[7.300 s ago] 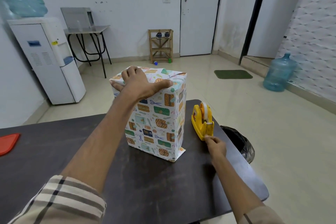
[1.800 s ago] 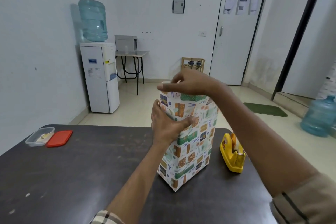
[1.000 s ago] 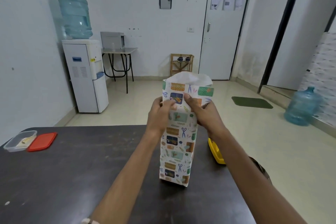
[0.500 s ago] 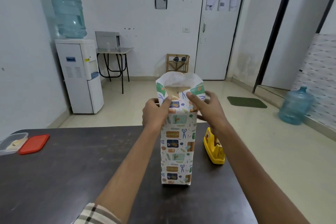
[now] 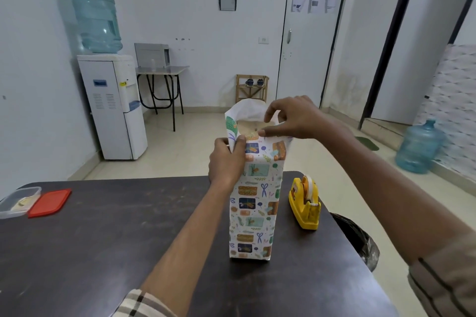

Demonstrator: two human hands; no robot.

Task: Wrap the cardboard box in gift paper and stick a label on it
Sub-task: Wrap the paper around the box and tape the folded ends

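The cardboard box wrapped in patterned gift paper stands upright on end on the dark table. Its top is open, and the paper's white inside rises around the bare cardboard end. My left hand grips the upper left corner of the box, thumb on the near paper face. My right hand is above the top and pinches the near paper edge between thumb and forefinger. A yellow tape dispenser sits just right of the box.
At the table's far left lie a clear plastic container and its red lid. A black-lined bin stands beside the table's right edge. Behind are a water dispenser, a blue water jug on the floor and a door.
My right hand has risen from the box's right side to over the open top and now pinches the near paper edge. My left hand stays at the upper left corner.
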